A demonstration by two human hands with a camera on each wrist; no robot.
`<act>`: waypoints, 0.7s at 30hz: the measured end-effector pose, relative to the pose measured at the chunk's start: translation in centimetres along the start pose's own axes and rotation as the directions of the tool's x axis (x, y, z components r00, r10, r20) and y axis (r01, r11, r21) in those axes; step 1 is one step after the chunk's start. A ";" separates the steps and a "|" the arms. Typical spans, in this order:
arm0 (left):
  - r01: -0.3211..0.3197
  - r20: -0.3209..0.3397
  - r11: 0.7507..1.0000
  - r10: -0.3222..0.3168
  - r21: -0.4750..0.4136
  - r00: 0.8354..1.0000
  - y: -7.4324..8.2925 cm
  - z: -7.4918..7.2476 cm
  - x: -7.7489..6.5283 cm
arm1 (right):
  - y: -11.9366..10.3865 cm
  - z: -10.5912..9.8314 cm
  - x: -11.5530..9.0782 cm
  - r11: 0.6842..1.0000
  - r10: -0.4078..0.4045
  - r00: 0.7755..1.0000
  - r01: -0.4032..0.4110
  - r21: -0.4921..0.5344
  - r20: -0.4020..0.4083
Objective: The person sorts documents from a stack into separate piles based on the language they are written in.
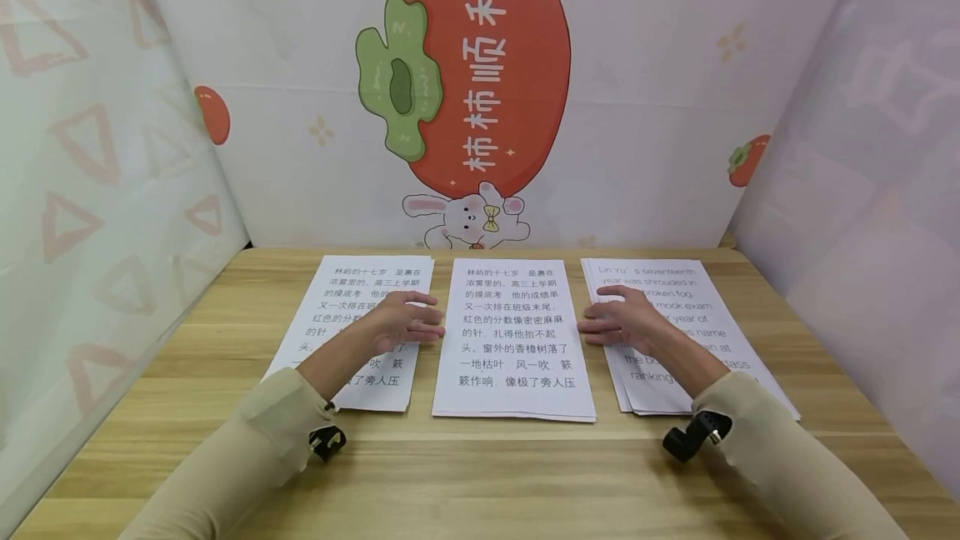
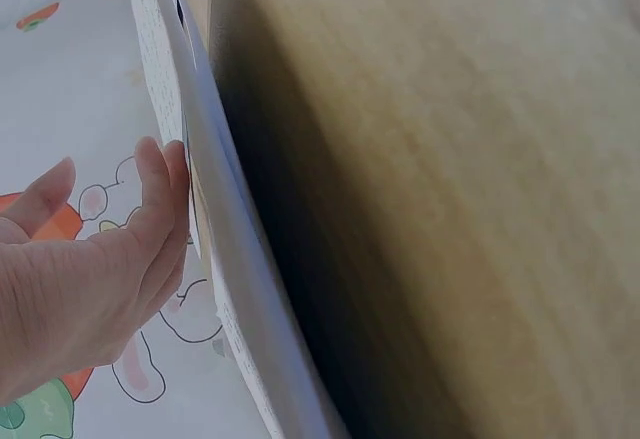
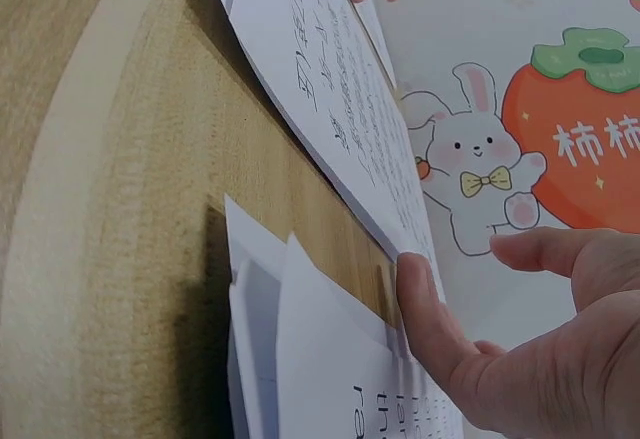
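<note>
Three stacks of printed sheets lie side by side on a wooden table. My left hand is over the left stack, which bears Chinese text, with its loosely extended fingers reaching toward the middle stack. That middle stack also carries Chinese text. On the other side, my right hand hovers over the right stack of English text, fingers pointing inward to the middle stack's right edge. Nothing is gripped by either hand. In the right wrist view, the right stack's corners fan slightly apart.
The wooden tabletop extends in front of the stacks. Behind it hangs a white backdrop printed with a large persimmon and a rabbit. Pale patterned curtains enclose both sides. Each wrist wears a black camera mount.
</note>
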State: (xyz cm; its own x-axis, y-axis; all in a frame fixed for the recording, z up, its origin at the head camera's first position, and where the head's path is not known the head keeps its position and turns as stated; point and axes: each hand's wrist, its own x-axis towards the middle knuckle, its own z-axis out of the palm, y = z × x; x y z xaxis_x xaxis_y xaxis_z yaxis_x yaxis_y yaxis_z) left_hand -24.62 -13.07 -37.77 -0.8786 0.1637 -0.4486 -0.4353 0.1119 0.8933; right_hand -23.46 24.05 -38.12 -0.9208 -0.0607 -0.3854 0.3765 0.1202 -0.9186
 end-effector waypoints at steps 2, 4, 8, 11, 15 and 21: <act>-0.003 -0.001 1.000 0.003 -0.002 1.000 0.0 -0.1 0.0 | 0.0 0.0 0.0 1.000 -0.004 1.000 0.004 0.007 0.005; -0.005 -0.001 1.000 0.005 -0.004 1.000 -0.1 -0.1 0.1 | 0.1 0.0 0.0 1.000 -0.004 1.000 0.004 0.013 0.008; -0.016 -0.001 1.000 0.016 -0.015 1.000 -0.1 -0.2 0.2 | 0.2 0.1 0.0 1.000 -0.002 1.000 0.002 0.021 0.006; -0.019 -0.007 0.999 0.019 -0.028 1.000 -0.1 -0.2 0.2 | 0.1 0.3 0.0 1.000 -0.008 1.000 0.008 0.027 0.008; -0.029 -0.014 0.999 0.028 -0.038 1.000 0.0 -0.1 0.1 | 0.2 0.5 0.1 0.999 -0.020 0.999 0.019 0.035 0.029; -0.062 -0.018 0.996 0.061 -0.062 0.998 -0.1 0.1 0.1 | 0.5 0.8 0.3 0.998 -0.052 0.998 0.053 -0.024 0.024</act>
State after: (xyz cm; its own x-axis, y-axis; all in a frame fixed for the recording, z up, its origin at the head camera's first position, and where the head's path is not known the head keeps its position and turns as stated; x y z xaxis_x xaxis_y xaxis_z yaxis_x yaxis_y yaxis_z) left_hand -24.66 -12.92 -37.89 -0.9067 0.1527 -0.3932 -0.3918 0.0403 0.9192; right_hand -23.49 23.28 -38.72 -0.9364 -0.0908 -0.3388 0.3248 0.1403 -0.9353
